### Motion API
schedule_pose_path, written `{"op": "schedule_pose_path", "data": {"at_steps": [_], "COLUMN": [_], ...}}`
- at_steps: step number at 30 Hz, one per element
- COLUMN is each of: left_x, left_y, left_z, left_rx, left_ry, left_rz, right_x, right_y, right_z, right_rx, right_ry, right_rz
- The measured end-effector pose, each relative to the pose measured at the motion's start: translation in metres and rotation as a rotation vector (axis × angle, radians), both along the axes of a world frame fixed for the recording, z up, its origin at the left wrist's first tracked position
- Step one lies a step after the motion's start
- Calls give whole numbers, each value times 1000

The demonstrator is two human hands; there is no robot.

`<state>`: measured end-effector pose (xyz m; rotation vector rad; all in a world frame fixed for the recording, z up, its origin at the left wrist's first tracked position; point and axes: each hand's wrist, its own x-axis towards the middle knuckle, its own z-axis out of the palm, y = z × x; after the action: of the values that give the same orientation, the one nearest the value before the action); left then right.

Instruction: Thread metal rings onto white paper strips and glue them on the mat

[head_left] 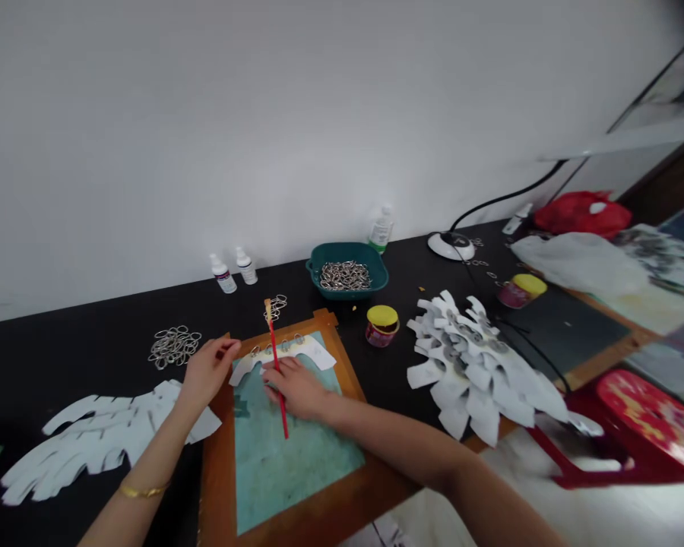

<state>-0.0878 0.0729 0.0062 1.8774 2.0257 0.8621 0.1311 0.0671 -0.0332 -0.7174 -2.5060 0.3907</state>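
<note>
White notched strip (318, 352), silver rings (286, 346) along top, red brush (277, 362)

Free gap between bottles (247, 269) and basket (342, 250)

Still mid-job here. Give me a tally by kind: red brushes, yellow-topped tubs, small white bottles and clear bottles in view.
Red brush: 1
Yellow-topped tubs: 2
Small white bottles: 3 (two at left, one at far right)
Clear bottle: 1
Total: 7
</note>
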Motion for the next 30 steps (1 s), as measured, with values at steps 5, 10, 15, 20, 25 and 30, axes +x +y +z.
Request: {"op": "schedule_pose_path", "data": {"at_steps": [5, 10, 15, 20, 25, 30], "left_x": [12, 26, 33, 48, 59, 62], "left_y": [-43, -59, -63, -72, -80, -82], "left_z": [-15, -25, -28, -27, -22, -21], "left_rx": [117, 136, 164, 77, 2, -6], "left_ry": [191, 409, 397, 418, 539, 576], "left_rz": [-107, -112, -168, -192, -107, -101], "right_x": [10, 34, 45, 36, 28, 28], "right_y": [4, 1, -30, -45, -37, -33], "right_z": [20, 69, 79, 57, 56, 55], "right_rx": [-173, -286, -444, -636, -646, -625], "right_ry": [288, 783, 776, 835, 818, 742], "right_rz": [-21, -197, -348, -384, -380, -379]}}
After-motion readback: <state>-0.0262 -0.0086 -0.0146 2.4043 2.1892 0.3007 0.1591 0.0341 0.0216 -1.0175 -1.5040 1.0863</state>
